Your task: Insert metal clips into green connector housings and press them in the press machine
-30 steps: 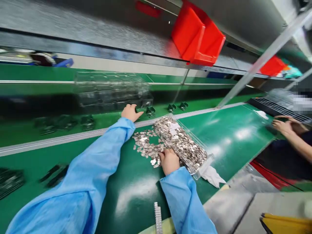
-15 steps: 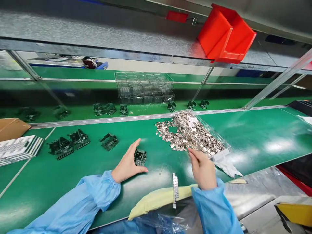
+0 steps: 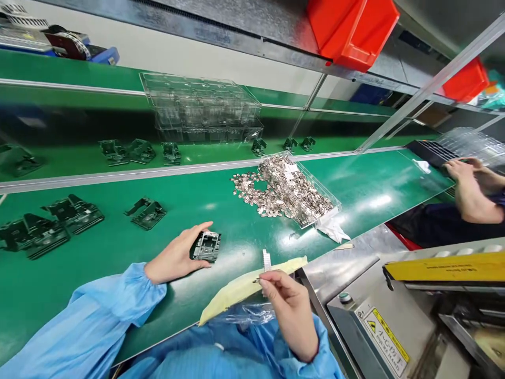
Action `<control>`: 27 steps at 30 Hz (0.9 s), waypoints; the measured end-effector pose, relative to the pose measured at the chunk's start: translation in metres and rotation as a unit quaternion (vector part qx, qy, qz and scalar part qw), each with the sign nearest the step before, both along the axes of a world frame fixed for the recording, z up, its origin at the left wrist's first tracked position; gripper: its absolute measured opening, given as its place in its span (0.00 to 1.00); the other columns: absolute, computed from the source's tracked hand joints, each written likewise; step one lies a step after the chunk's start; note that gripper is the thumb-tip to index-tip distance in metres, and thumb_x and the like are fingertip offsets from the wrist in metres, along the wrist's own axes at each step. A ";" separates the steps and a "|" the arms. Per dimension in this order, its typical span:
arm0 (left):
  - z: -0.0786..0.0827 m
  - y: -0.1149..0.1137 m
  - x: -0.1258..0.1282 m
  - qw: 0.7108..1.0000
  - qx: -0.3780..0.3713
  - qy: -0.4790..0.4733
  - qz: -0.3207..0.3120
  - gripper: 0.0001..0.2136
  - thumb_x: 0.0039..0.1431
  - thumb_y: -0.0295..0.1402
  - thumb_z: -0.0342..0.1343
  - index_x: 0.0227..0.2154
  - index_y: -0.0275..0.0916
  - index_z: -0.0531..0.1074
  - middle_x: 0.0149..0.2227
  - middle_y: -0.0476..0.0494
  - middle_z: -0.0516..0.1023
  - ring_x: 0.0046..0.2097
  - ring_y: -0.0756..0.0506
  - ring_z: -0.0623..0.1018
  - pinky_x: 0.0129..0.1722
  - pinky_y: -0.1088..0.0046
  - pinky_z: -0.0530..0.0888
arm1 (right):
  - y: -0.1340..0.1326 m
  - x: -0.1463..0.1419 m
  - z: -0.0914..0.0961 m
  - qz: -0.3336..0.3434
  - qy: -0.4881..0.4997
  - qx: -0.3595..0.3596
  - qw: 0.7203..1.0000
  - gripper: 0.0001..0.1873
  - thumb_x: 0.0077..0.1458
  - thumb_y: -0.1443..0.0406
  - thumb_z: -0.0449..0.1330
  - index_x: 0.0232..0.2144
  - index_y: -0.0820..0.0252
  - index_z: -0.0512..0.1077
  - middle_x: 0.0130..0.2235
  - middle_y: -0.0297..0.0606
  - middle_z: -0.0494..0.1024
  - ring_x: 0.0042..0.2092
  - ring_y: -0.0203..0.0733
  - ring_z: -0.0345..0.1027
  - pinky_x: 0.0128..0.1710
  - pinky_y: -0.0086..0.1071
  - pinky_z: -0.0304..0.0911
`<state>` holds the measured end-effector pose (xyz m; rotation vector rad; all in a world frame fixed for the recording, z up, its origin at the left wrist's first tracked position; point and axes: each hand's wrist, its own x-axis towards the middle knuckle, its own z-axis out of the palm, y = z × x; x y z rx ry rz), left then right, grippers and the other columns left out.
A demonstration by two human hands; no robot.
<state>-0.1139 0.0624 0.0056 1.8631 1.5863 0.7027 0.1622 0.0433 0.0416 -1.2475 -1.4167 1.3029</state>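
My left hand (image 3: 177,253) grips a small dark green, board-like part (image 3: 208,246) on the green bench, thumb and forefinger along its sides. Pinched in the fingertips of my right hand (image 3: 290,310) is a tiny metal piece (image 3: 256,280), too small to make out well. Just behind that hand, a strip of shiny metal pieces (image 3: 266,259) lies partly over a pale yellow sheet (image 3: 232,292) at the bench edge. Farther back, many loose silvery metal pieces (image 3: 264,202) spill from a clear tray (image 3: 336,206).
More dark green parts (image 3: 145,213) sit to the left. Clear plastic trays (image 3: 205,108) are stacked behind a partition. A red bin (image 3: 353,34) hangs off the shelf above. At right are another person's hands (image 3: 469,184) and a machine with a yellow bar (image 3: 445,271).
My right hand has come from the metal pile toward me, beside the strip. My left hand has closed around the dark part, which now shows a lighter face. The view has turned right.
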 end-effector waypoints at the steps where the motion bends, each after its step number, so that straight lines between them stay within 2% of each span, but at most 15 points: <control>1: 0.001 -0.002 0.008 1.000 0.011 -0.020 0.006 0.38 0.46 0.41 0.65 0.60 0.45 0.54 0.55 0.38 0.68 0.55 0.36 0.71 0.53 0.57 0.70 | -0.002 -0.004 0.000 0.002 0.008 -0.014 1.000 0.10 0.53 0.58 0.63 0.30 0.59 0.76 0.28 0.37 0.76 0.30 0.41 0.69 0.29 0.30 0.66; 3: 0.002 -0.007 0.030 0.996 0.025 -0.083 0.011 0.33 0.47 0.41 0.65 0.55 0.46 0.58 0.54 0.40 0.67 0.48 0.40 0.74 0.42 0.65 0.76 | -0.004 -0.011 -0.001 -0.004 0.004 -0.016 1.000 0.10 0.53 0.58 0.63 0.28 0.59 0.75 0.28 0.37 0.75 0.29 0.40 0.67 0.29 0.30 0.65; 5: 0.004 -0.013 0.054 0.987 0.020 -0.157 0.006 0.28 0.47 0.40 0.65 0.51 0.47 0.62 0.52 0.41 0.65 0.42 0.44 0.76 0.30 0.73 0.76 | -0.005 -0.016 -0.001 -0.023 -0.019 0.016 0.999 0.07 0.52 0.61 0.62 0.27 0.59 0.75 0.32 0.38 0.74 0.33 0.41 0.67 0.33 0.32 0.64; 6: 0.005 -0.015 0.065 0.981 0.012 -0.195 -0.003 0.26 0.46 0.39 0.65 0.49 0.47 0.63 0.52 0.41 0.65 0.41 0.45 0.76 0.27 0.74 0.75 | -0.006 -0.018 -0.001 -0.034 -0.032 0.036 0.998 0.06 0.51 0.63 0.62 0.26 0.58 0.75 0.35 0.39 0.73 0.36 0.42 0.67 0.36 0.33 0.64; 9: 0.011 -0.020 0.088 0.951 -0.041 -0.304 -0.029 0.24 0.45 0.35 0.66 0.46 0.46 0.65 0.52 0.41 0.67 0.42 0.44 0.77 0.31 0.74 0.77 | -0.008 -0.021 0.000 -0.055 -0.049 0.063 0.995 0.04 0.49 0.66 0.61 0.24 0.58 0.75 0.43 0.42 0.71 0.46 0.47 0.66 0.47 0.39 0.61; 12: 0.016 -0.022 0.097 0.921 -0.131 -0.365 -0.032 0.24 0.45 0.32 0.65 0.46 0.45 0.64 0.41 0.46 0.74 0.36 0.46 0.79 0.33 0.72 0.78 | -0.012 -0.022 0.000 -0.063 -0.050 0.049 0.996 0.04 0.49 0.67 0.61 0.23 0.58 0.74 0.45 0.42 0.70 0.48 0.48 0.65 0.50 0.41 0.59; 14: 0.017 -0.023 0.098 0.911 -0.163 -0.378 -0.028 0.24 0.44 0.31 0.65 0.46 0.45 0.64 0.35 0.49 0.75 0.34 0.46 0.79 0.33 0.72 0.78 | -0.013 -0.022 -0.001 -0.072 -0.053 0.042 0.995 0.05 0.49 0.67 0.61 0.23 0.58 0.74 0.45 0.42 0.71 0.48 0.48 0.65 0.49 0.40 0.60; 18: 0.013 -0.026 0.095 0.919 -0.159 -0.359 -0.040 0.24 0.47 0.29 0.62 0.47 0.44 0.63 0.36 0.49 0.76 0.33 0.47 0.79 0.33 0.73 0.77 | -0.014 -0.021 -0.002 -0.081 -0.064 0.047 0.994 0.06 0.49 0.66 0.61 0.22 0.58 0.73 0.43 0.41 0.72 0.45 0.46 0.66 0.45 0.38 0.62; 24: 0.012 -0.027 0.090 0.949 -0.097 -0.280 -0.112 0.18 0.60 0.32 0.52 0.52 0.43 0.61 0.35 0.47 0.76 0.31 0.49 0.76 0.27 0.78 0.72 | -0.014 -0.021 -0.004 -0.091 -0.041 0.021 0.995 0.07 0.49 0.65 0.62 0.21 0.60 0.72 0.36 0.39 0.71 0.34 0.39 0.65 0.31 0.30 0.62; 27: 0.012 -0.030 0.091 0.955 -0.065 -0.272 -0.101 0.16 0.61 0.32 0.50 0.52 0.42 0.61 0.31 0.49 0.75 0.26 0.52 0.72 0.23 0.81 0.67 | -0.016 -0.023 -0.007 -0.106 0.025 -0.020 0.994 0.07 0.48 0.64 0.63 0.21 0.60 0.73 0.34 0.39 0.71 0.33 0.39 0.65 0.28 0.29 0.63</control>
